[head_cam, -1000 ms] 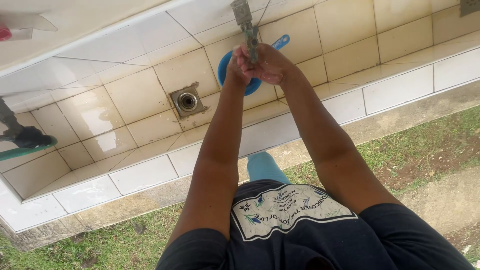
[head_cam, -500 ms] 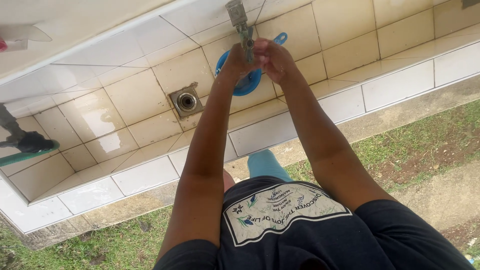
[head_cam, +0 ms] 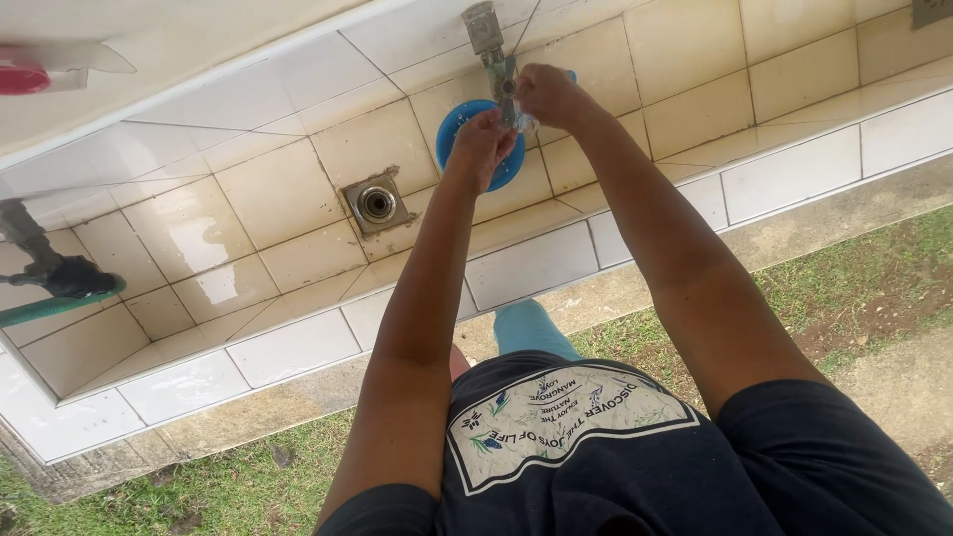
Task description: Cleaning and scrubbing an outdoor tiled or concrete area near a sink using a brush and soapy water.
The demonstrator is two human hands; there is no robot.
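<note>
Both hands meet under the metal tap (head_cam: 491,45). The left hand (head_cam: 483,144) has its fingers curled over the blue bowl (head_cam: 467,149) just beneath them. Whether the right hand (head_cam: 544,94), beside the spout, is grasping anything, I cannot tell.

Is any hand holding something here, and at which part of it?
It cannot be told: both the left hand and right hand are at the tap; no grip shows.

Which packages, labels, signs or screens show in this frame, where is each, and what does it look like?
Printed panel on the dark navy T-shirt: on the wearer's chest, bottom centre, below both arms; a pale cream, roughly rectangular patch with a thin border, dark lettering and small blue plant-like drawings.
No packages, signs or screens show.
The red and white object at the top left edge is too blurred to identify.
</note>
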